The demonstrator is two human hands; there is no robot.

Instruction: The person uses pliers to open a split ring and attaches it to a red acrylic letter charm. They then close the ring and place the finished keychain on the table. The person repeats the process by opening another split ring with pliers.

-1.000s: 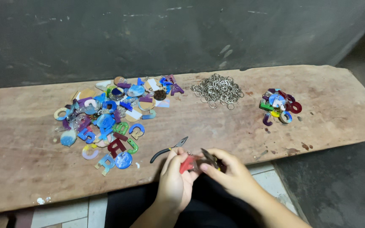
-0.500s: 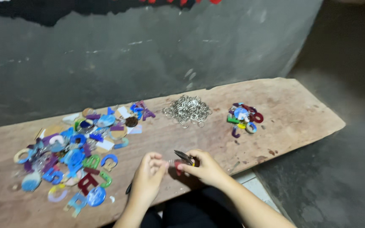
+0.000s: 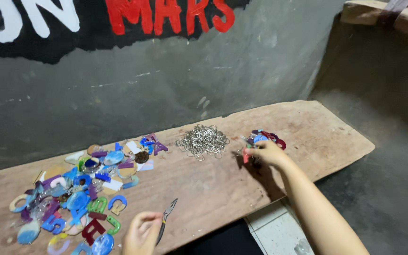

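Behind the long wooden bench stood a grey wall with a black painted band carrying big white and red letters. The right hand reached to the small pile of coloured pieces near the far right end, fingers pinched on a red piece, probably to lay it with finished ones. The left hand, at the near edge, loosely gripped black pliers resting on the wood. Metal rings lay heaped between the small pile and the large heap of coloured letters on the left.
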